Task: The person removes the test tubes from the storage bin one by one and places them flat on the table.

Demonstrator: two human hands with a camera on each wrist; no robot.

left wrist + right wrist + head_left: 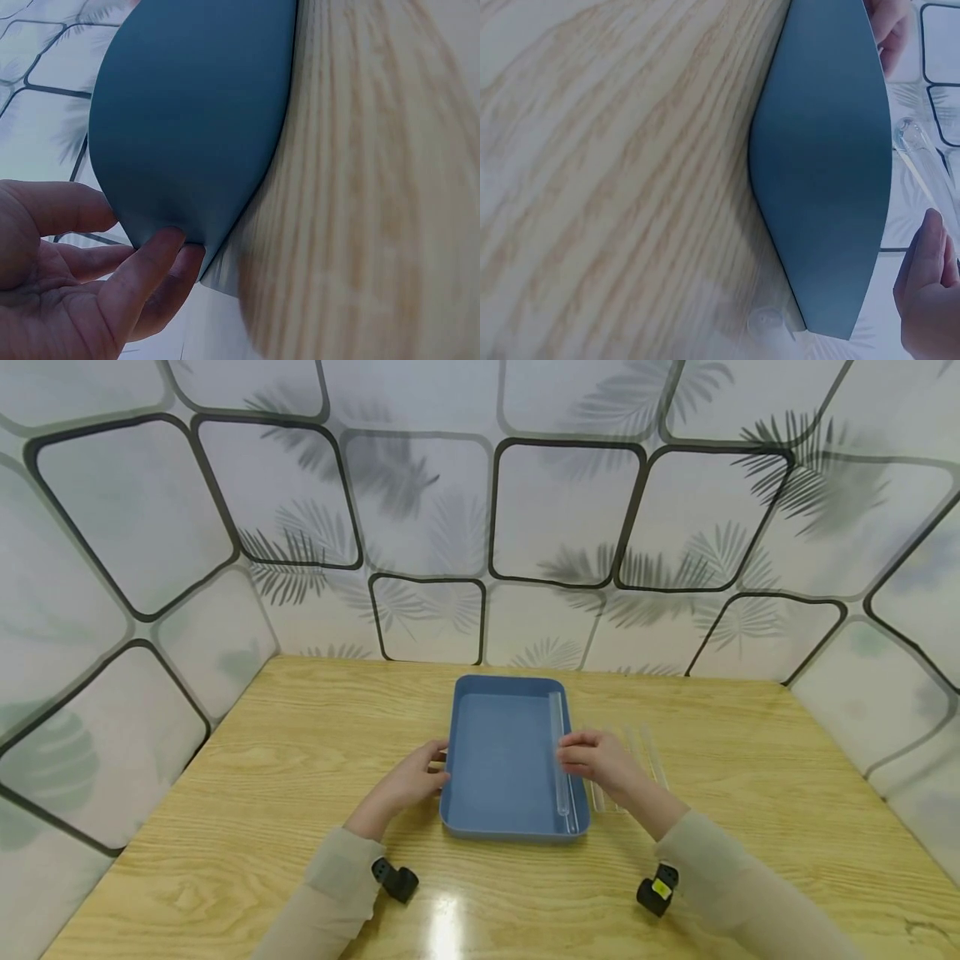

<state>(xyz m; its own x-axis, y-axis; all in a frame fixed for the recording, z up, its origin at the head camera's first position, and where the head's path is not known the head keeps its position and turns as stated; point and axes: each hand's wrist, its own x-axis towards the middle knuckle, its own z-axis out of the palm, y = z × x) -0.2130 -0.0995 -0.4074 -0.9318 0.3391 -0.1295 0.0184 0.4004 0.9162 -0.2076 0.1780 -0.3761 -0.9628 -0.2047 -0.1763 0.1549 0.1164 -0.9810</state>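
My right hand pinches a clear test tube over the right side of a shallow blue tray. In the right wrist view the rounded end of this test tube stands out above the tray wall, the fingers gripping it further along. Another clear tube lies along the tray's right inner wall, partly hidden by the held one. At the tray's left side, my left hand touches the outer wall with its fingertips, and the left wrist view shows them against the blue wall.
Several clear tubes lie on the wooden table right of the tray, partly hidden by my right hand and forearm. A patterned fabric wall stands behind and on both sides of the table.
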